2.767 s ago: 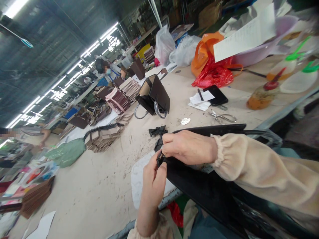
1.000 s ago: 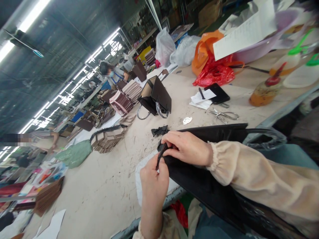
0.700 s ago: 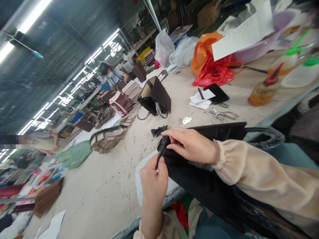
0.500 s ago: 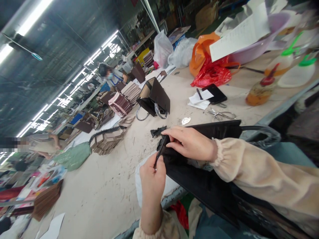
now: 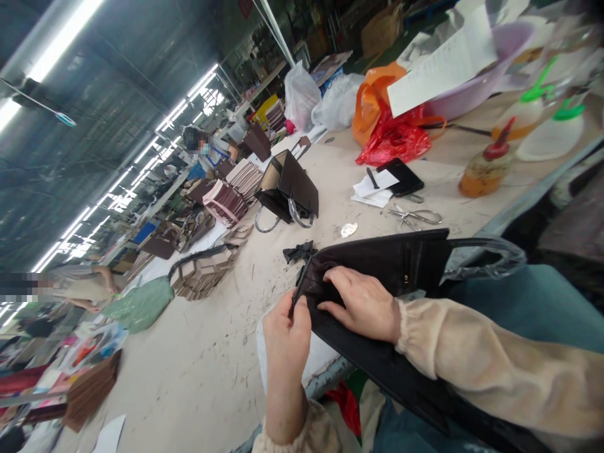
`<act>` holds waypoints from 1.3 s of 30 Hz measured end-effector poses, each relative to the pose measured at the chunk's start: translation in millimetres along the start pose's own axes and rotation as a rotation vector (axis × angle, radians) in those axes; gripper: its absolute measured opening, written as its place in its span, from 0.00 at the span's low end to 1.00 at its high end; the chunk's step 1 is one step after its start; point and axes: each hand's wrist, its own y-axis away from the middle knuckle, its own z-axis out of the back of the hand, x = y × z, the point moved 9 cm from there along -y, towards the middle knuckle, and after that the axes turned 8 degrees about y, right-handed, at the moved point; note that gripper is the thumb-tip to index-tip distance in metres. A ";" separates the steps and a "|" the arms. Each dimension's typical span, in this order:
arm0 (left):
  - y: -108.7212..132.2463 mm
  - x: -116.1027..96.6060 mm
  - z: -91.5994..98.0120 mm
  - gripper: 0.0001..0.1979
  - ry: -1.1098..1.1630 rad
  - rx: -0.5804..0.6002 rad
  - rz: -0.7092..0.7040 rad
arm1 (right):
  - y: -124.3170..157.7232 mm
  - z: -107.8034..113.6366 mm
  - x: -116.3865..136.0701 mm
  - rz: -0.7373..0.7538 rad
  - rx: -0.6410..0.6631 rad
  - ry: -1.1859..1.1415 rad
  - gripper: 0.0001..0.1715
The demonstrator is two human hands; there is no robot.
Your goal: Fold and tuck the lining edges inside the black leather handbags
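A black handbag (image 5: pixel 377 255) lies at the table's near edge, its mouth spread to show dark lining and a small zip. One plastic-wrapped handle (image 5: pixel 512 258) sticks out to the right. With thumb and fingers closed, my left hand (image 5: pixel 287 333) pinches the bag's edge at its left end. My right hand (image 5: pixel 363 305) is inside the opening, thumb and fingers apart against the lining; some fingertips are hidden. Just beyond the bag's left end is a crumpled black scrap (image 5: pixel 298 251).
A finished-looking dark brown handbag (image 5: pixel 302 182) stands farther back. Scissors (image 5: pixel 415 217), a black phone (image 5: pixel 401 177) and a bottle of amber liquid (image 5: pixel 484 170) lie or stand to the right. Stacked brown pieces (image 5: pixel 202 274) are at left. Two people work farther off.
My right hand has let go of the pinched edge and moved down and right into the bag, its fingers parting. The bag's mouth has spread wider. My left hand keeps its pinch.
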 end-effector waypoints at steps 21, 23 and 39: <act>-2.6 1.1 -0.4 0.13 -0.068 0.026 -0.006 | -10.7 -19.3 -8.3 0.027 0.085 -0.015 0.07; -2.3 1.7 -2.2 0.13 -0.047 0.062 0.004 | -9.7 -19.6 -9.4 0.016 0.097 -0.051 0.08; -4.6 -2.9 -2.4 0.12 -0.129 0.109 -0.021 | -14.9 -29.7 -10.1 0.005 0.115 0.007 0.09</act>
